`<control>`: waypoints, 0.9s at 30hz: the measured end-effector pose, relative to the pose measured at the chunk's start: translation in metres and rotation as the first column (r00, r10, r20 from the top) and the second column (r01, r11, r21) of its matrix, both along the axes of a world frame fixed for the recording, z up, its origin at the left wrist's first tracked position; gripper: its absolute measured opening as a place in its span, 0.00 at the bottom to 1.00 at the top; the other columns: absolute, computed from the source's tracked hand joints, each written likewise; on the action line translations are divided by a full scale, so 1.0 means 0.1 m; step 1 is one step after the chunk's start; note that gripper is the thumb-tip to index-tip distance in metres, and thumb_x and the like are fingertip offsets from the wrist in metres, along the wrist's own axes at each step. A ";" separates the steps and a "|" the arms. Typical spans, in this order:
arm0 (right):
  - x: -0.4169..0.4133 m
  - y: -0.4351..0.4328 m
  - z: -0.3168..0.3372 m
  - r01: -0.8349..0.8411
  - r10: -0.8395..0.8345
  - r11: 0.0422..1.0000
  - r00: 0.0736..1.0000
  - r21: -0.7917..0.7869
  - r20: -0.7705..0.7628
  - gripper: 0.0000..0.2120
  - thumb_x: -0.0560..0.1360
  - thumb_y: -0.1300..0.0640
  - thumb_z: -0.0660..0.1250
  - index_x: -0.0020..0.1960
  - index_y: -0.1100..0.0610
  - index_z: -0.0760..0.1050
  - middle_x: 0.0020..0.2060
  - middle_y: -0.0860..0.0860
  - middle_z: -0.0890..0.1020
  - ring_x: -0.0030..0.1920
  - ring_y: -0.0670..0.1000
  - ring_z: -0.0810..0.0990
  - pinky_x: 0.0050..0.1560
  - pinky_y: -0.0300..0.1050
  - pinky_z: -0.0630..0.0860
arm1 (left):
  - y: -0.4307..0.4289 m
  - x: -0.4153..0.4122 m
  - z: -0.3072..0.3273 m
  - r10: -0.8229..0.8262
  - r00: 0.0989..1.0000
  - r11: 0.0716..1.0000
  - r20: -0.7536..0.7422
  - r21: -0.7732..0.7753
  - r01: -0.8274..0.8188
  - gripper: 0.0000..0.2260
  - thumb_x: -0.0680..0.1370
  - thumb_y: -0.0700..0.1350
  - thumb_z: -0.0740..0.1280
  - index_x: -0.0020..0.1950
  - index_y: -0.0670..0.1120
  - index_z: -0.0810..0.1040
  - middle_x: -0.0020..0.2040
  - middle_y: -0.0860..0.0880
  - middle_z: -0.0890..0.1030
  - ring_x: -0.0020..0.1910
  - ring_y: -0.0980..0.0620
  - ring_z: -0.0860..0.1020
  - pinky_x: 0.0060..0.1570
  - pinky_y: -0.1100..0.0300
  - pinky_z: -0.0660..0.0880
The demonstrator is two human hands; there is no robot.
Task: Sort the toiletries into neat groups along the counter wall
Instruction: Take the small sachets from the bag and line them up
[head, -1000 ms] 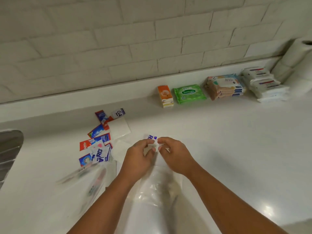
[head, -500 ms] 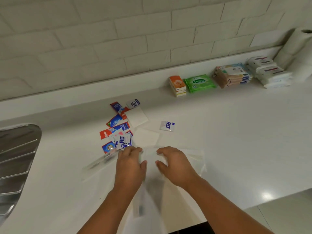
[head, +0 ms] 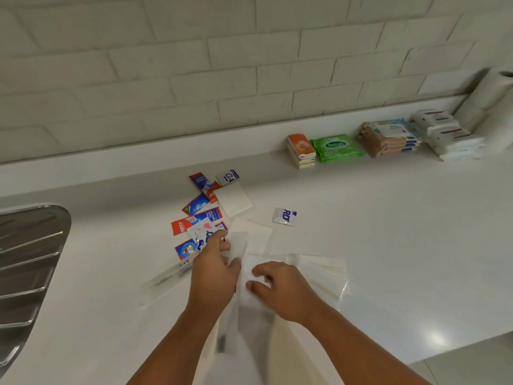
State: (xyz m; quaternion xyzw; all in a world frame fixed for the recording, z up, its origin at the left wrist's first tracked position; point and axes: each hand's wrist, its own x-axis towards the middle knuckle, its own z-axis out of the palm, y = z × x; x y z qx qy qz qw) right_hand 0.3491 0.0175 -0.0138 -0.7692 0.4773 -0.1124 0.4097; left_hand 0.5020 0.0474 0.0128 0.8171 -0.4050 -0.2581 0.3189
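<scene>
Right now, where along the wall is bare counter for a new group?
Bare: wall strip between sachet pile and orange tissue packs; also between drainboard and pile. Crowded: clear bags up front, and tissue packs through paper roll.

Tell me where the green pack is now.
Head view, far right: the green pack lies by the wall, between the orange pack and the brown stack.

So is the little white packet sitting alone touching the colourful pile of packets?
Apart. The head view shows the lone white packet with a gap of counter between it and the colourful pile.
</scene>
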 end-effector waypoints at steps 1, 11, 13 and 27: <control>-0.01 -0.02 0.02 0.005 -0.007 1.000 0.999 0.024 0.046 0.14 0.77 0.44 0.67 0.58 0.51 0.80 0.46 0.40 0.80 0.46 0.41 0.77 0.52 0.39 0.73 | -0.07 0.01 0.05 0.014 0.998 0.999 -0.061 -0.029 -0.016 0.27 0.77 0.42 0.72 0.74 0.53 0.67 0.59 0.53 0.79 0.49 0.56 0.77 0.46 0.68 0.77; -0.28 -0.49 0.28 -0.195 -0.379 0.688 0.724 0.699 0.576 0.13 0.82 0.56 0.61 0.58 0.64 0.78 0.47 0.59 0.82 0.44 0.58 0.79 0.51 0.55 0.77 | -0.95 -0.15 0.35 -0.145 0.535 0.926 -0.832 -0.304 -0.222 0.18 0.78 0.35 0.68 0.67 0.47 0.75 0.51 0.48 0.86 0.52 0.49 0.82 0.55 0.53 0.78; -0.32 -0.64 0.33 -0.144 -0.390 0.717 0.729 0.683 0.563 0.09 0.80 0.57 0.64 0.53 0.61 0.80 0.44 0.56 0.81 0.43 0.54 0.79 0.47 0.50 0.78 | -1.11 -0.18 0.37 -0.183 0.456 0.920 -0.871 -0.315 -0.233 0.17 0.78 0.36 0.67 0.66 0.45 0.75 0.52 0.47 0.85 0.50 0.51 0.82 0.51 0.55 0.78; -0.40 -1.86 0.15 0.279 -0.444 0.861 0.819 0.425 0.363 0.08 0.73 0.58 0.74 0.40 0.60 0.78 0.32 0.49 0.81 0.33 0.47 0.79 0.35 0.42 0.79 | -1.85 -0.53 0.03 0.037 0.867 0.989 -0.497 -0.108 -0.104 0.05 0.77 0.39 0.71 0.47 0.47 0.85 0.42 0.51 0.87 0.43 0.48 0.85 0.49 0.53 0.83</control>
